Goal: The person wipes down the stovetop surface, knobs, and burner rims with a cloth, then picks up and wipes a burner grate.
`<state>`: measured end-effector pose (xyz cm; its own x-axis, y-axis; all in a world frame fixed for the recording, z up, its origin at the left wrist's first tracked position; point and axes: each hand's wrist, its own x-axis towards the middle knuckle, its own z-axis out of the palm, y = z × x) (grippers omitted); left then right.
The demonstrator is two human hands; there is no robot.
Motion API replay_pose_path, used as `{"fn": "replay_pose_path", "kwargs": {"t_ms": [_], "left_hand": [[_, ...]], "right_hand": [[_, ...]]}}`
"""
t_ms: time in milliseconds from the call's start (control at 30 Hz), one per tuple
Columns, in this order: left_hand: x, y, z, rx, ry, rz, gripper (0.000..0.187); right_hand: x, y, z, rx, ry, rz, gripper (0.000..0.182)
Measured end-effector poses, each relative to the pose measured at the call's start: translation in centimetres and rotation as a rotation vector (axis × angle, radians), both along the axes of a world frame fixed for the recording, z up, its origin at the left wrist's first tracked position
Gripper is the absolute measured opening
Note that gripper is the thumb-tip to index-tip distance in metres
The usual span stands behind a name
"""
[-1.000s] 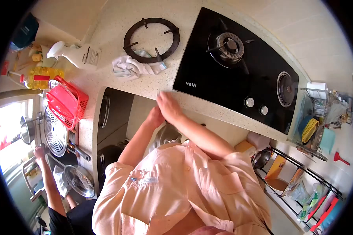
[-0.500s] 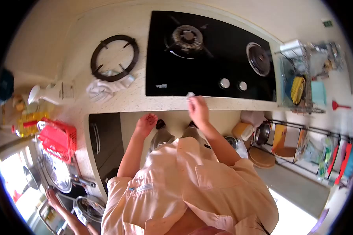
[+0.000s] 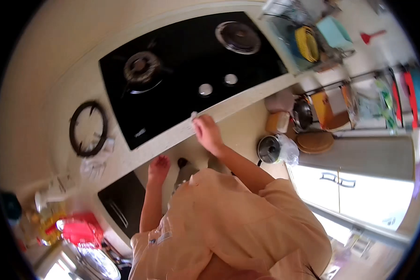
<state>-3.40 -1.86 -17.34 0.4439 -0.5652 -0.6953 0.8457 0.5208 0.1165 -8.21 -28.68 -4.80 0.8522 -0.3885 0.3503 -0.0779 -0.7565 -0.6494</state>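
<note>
Your head camera: wide, steep and tilted

You have one view, from the camera worn on your head, looking forward and steeply down past your chest. The lens is very wide: straight edges bow, and black curves close off the corners. Nearest to it, your shirt (image 3: 238,205) fills the lower middle. Your hands (image 3: 208,134) sit farther from the lens, around mid-frame. Beyond them you look down onto the counter (image 3: 158,145) and the hob (image 3: 172,70), whose front edge climbs toward the right, so your view is rolled against it. Blur softens much of the frame.
</note>
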Motion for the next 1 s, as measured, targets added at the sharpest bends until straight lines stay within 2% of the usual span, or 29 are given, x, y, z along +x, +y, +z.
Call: {"fn": "replay_pose_path", "kwargs": {"t_ms": [100, 167, 233, 333, 367, 467, 533, 600, 700, 767, 833, 933, 1000], "left_hand": [[-0.2, -2.9, 0.7, 0.059, 0.041, -0.108, 0.015], [-0.3, -4.8, 1.8, 0.021, 0.036, -0.264, 0.015], [-0.8, -6.9, 4.4, -0.037, -0.001, -0.365, 0.014], [-0.9, -9.8, 8.7, 0.030, -0.105, -0.468, 0.017], [-1.4, -10.5, 9.2, 0.039, -0.132, -0.352, 0.023], [-3.4, -14.3, 14.4, 0.010, -0.568, -0.387, 0.034], [-4.9, -17.3, 18.1, -0.058, -0.841, -0.391, 0.052], [-6.3, -19.8, 20.1, -0.085, -1.030, -0.343, 0.055], [-8.0, -22.2, 21.7, 0.171, -1.500, -0.393, 0.073], [-8.5, -23.6, 23.3, 0.210, -1.782, -0.414, 0.068], [-9.5, -25.2, 23.6, 0.230, -1.973, -0.387, 0.064], [-11.2, -27.5, 24.2, 0.681, -2.189, -0.477, 0.060], [-10.9, -28.7, 23.9, 0.762, -2.391, -0.684, 0.059]], "right_hand": [[-0.5, -2.1, -3.5, -0.072, 0.078, -0.297, 0.009], [-1.4, -0.1, -3.7, 0.049, 0.176, 0.078, 0.012], [-2.3, 1.7, -1.9, 0.214, 0.120, 0.235, 0.014], [-4.0, 2.4, -0.7, 0.671, -0.084, -0.170, 0.014], [-4.6, 2.2, -1.2, 0.801, 0.046, -0.335, 0.014], [-6.9, -0.6, -3.2, 1.794, -0.303, -0.213, 0.021], [-6.5, -1.6, 3.1, 1.960, -0.366, -0.354, 0.027], [-6.3, -2.2, 4.8, 2.052, -0.435, -0.220, 0.029], [-6.5, -4.0, 7.7, 2.135, -0.518, -0.097, 0.030], [-7.2, -5.4, 8.7, 2.098, -0.569, -0.036, 0.033], [-8.1, -6.5, 9.2, 2.208, -0.491, -0.070, 0.033], [-10.0, -7.5, 11.3, 2.237, -0.534, -0.041, 0.035], [-9.6, -7.6, 7.3, 2.265, -0.741, 0.246, 0.035]]}}
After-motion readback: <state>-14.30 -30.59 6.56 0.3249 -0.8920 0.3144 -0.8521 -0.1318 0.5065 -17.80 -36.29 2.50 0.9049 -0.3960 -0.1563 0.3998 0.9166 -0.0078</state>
